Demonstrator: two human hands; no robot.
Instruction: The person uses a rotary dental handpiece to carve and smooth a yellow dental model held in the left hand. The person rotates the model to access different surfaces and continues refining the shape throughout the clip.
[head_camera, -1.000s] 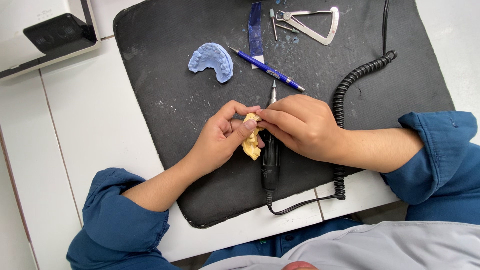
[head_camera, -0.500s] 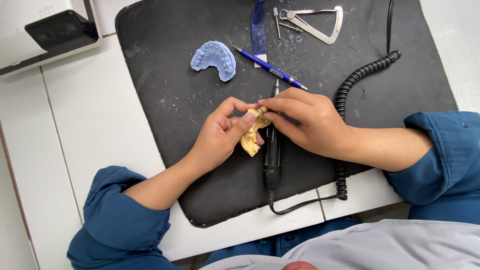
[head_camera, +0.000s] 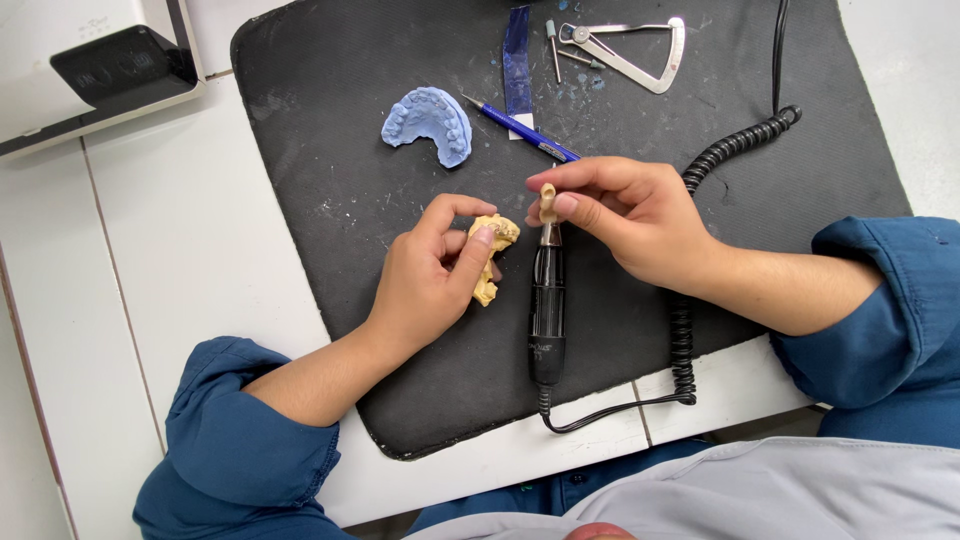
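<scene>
here, left hand (head_camera: 425, 280) grips the yellow dental cast (head_camera: 490, 255) — right hand (head_camera: 630, 215) pinches a small tooth piece (head_camera: 548, 200).

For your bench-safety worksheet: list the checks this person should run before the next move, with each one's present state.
1. Yellow cast gripped firmly in left hand: ok.
2. Small tan piece pinched in right hand fingertips: ok.
3. Handpiece lying flat on mat, not held: ok.
4. Handpiece switched off: cannot tell.
5. Coiled cord apart from both hands: not ok, it passes under the right wrist.
6. Blue cast and pen lying apart from the hands: ok.
</scene>
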